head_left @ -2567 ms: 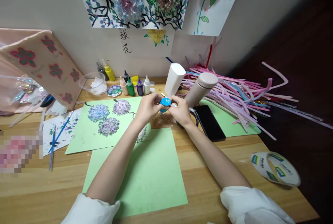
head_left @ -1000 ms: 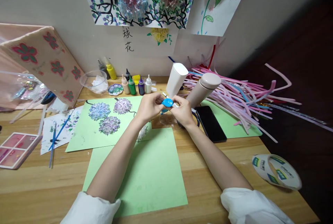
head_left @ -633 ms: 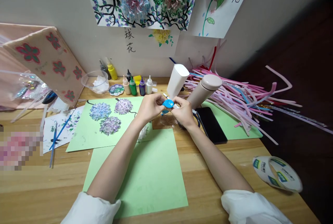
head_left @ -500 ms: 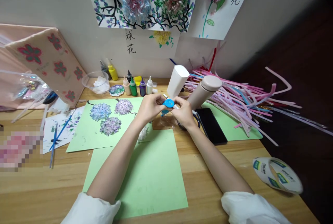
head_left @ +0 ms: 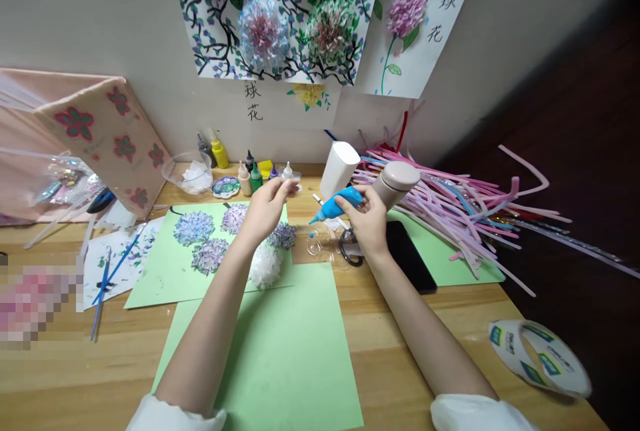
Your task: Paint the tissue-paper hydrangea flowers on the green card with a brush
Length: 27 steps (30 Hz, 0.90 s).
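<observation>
My right hand (head_left: 367, 221) is closed around a small blue paint bottle (head_left: 340, 203), tilted with its nozzle pointing down and to the left above a clear plastic piece (head_left: 320, 245) on the wooden table (head_left: 425, 324). My left hand (head_left: 265, 207) hovers a little to the left of the bottle, fingertips pinched on something small that I cannot make out. Below it lies a green sheet with paper flowers (head_left: 200, 244). A plain green sheet (head_left: 285, 351) lies nearer me, under both forearms.
Small paint bottles (head_left: 250, 176), a palette (head_left: 225, 186) and a clear bowl (head_left: 191, 171) line the wall. A white cup (head_left: 340, 167), beige flask (head_left: 395, 184), scissors (head_left: 350, 249) and black phone (head_left: 409, 256) sit right of my hands. Pink strips (head_left: 465, 194), tape roll (head_left: 540, 357), brushes (head_left: 106, 274).
My hands, joined on the blue bottle before, have come apart: the left moved left with a pinch, the right keeps the bottle, now tilted nozzle-down. The view has tipped down.
</observation>
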Each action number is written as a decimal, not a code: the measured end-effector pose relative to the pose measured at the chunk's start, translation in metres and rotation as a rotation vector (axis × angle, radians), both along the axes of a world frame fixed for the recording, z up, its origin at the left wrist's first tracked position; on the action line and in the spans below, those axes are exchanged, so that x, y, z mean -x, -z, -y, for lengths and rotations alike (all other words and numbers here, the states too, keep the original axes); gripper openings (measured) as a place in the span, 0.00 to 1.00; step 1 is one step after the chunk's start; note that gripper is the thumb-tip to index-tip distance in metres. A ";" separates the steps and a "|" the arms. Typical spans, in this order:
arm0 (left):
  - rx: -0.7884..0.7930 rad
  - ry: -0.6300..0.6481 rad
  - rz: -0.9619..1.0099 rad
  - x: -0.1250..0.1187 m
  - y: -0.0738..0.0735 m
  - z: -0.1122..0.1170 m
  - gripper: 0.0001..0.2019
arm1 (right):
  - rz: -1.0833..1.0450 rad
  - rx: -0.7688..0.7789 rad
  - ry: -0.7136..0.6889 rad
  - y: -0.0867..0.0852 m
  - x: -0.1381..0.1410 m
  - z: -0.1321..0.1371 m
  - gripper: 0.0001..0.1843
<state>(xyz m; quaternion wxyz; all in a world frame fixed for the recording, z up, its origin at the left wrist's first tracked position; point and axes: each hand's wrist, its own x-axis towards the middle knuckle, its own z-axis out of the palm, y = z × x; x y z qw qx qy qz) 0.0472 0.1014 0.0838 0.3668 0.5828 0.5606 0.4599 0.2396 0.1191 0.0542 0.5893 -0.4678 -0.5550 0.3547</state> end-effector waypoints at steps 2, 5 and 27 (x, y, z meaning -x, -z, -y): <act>0.075 -0.077 -0.030 0.008 -0.002 -0.001 0.18 | -0.031 -0.009 0.107 -0.001 -0.001 -0.001 0.17; 0.089 -0.086 -0.083 0.014 -0.009 0.003 0.14 | -0.055 -0.019 0.160 -0.004 -0.004 -0.001 0.19; -0.079 0.100 0.299 -0.036 -0.022 0.024 0.12 | -0.169 0.184 -0.375 -0.029 0.021 0.040 0.21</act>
